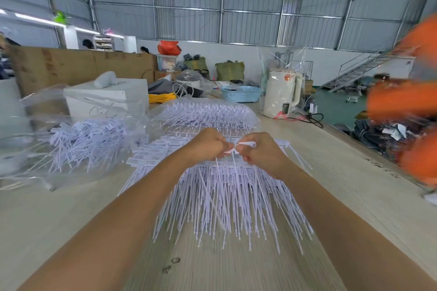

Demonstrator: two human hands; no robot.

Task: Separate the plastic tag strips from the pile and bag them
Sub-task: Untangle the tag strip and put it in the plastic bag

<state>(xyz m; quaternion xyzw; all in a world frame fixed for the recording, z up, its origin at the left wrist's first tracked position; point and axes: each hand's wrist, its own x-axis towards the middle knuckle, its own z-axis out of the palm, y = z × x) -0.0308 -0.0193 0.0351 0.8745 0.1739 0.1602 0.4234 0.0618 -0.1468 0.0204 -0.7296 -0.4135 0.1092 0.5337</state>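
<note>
Where the two hands meet above the pile, a single white tag strip [246, 144] is pinched between them, its flat label end pointing up and to the right and its thin tail running down toward the near edge of the table [354, 172]. The left hand [208, 144] is curled, thumb and fingers closed on the strip's joint; the right hand [260, 151] is curled likewise, clamped on the same strip just beside it. Both forearms are stretched forward from the near edge, converging over the middle of the table.

Beneath the hands the pile of tag strips [224, 196] is spread like a fan, label ends away from the person, long thin tails pointing toward the near edge. Toward the far edge, a further heap is wrapped in a clear cover [205, 111]. Toward the left edge, loose strips are held in a clear plastic bag [78, 142], lying at mixed angles.

Dark handwriting is seen on the table near the right edge and on a white box [106, 99] behind the bag; neither can be read. A white kettle [281, 94] wrapped in plastic is set near the far right corner.
</note>
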